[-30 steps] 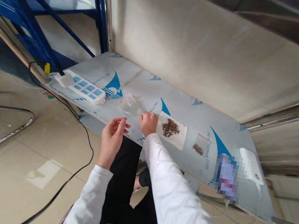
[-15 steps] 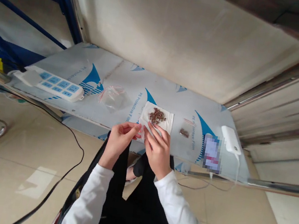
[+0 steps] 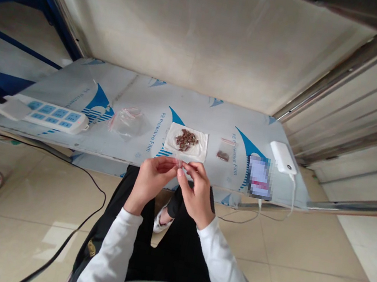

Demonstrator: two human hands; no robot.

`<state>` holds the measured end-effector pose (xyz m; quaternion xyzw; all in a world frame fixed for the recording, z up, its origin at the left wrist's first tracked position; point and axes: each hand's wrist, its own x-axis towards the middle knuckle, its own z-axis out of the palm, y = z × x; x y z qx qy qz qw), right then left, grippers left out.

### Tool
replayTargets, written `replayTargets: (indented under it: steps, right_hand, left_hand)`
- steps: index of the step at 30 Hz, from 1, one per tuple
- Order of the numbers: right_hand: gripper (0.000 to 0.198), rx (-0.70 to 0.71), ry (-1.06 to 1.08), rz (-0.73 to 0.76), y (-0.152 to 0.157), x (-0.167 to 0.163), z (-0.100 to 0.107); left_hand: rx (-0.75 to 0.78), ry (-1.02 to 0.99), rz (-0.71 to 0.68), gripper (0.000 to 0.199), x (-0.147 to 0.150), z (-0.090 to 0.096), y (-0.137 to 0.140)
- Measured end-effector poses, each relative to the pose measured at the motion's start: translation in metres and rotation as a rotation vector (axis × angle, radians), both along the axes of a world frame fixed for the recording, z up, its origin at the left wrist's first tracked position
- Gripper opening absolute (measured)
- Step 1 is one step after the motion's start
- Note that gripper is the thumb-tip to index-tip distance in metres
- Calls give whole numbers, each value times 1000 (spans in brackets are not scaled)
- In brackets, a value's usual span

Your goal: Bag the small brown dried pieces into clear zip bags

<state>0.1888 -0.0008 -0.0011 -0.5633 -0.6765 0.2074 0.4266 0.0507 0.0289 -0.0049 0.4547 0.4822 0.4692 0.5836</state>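
Note:
At the front edge of the shelf, my left hand (image 3: 152,178) and my right hand (image 3: 197,191) meet, thumbs and fingertips closed on a small clear plastic bag (image 3: 179,163). Fingers cover most of it, so its contents cannot be made out. Just beyond my fingertips lies a white sheet (image 3: 200,149) bearing a heap of small shiny brown pieces (image 3: 186,139), too small to name exactly. To the right rests a small zip bag (image 3: 225,148) with brown pieces at its bottom. Several clear zip bags (image 3: 128,121) lie loosely piled to the left.
The film-covered shelf (image 3: 152,98) holds a white power strip (image 3: 56,115) at the left. A phone (image 3: 258,176) and a white power bank (image 3: 283,157) with a cable are at the right. A black cable (image 3: 95,175) hangs by my left side.
My right hand has drawn back from beside the heap to the left hand, and its fingers now pinch the bag too. The view has shifted slightly.

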Motion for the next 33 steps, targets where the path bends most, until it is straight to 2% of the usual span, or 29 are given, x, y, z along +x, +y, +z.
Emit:
replayTargets:
  steps: [6,12,19,23,26,30,33]
  right_hand:
    - [25,-43,100,-79,4,-7,4]
    - [26,-67,109,16,5,-6,3]
    - [25,-98,-21,43,12,-8,6]
    - [23,-87,-53,-1,14,-9,0]
    - [18,-95,-56,-102,17,-12,-5]
    - [17,-8,-3,-203,20,-13,-4]
    - [20,87,-106,-72,21,-9,3]
  left_hand:
    - [105,181,-42,26,3,8,-3]
    - [213,298,-50,21,-2,7,-1]
    - [204,384,-29,18,-1,13,-3]
    - [203,439,43,19,2,14,-5]
    - [246,526,110,20,4,16,-8]
    - [302,734,174,24,8,21,-11]
    - [317,814,197,21,9,24,-12]
